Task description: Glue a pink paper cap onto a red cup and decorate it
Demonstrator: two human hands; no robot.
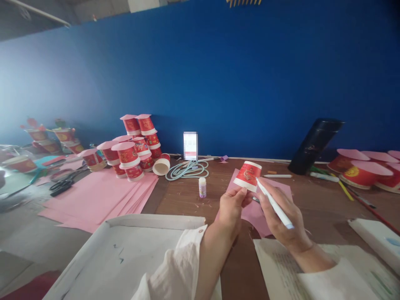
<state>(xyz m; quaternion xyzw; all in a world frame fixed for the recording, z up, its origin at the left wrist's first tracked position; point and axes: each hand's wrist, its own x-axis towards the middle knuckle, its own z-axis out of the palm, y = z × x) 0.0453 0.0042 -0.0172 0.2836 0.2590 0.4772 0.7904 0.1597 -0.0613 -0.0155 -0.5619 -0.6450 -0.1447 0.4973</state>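
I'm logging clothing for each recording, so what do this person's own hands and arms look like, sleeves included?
The left hand and right hand wear no gloves, and no watch shows on either wrist. The left sleeve is white, loose and creased, with a small brownish button at its cuff. The right sleeve is white too, plain where visible.

Just the one camera here, worn on the wearer's head, facing forward and down across the table (178,204) to the blue wall (218,83) behind. It catches the left hand (229,207) and right hand (293,213) close by, right of centre; the wall stands farther off, spanning the wide view.
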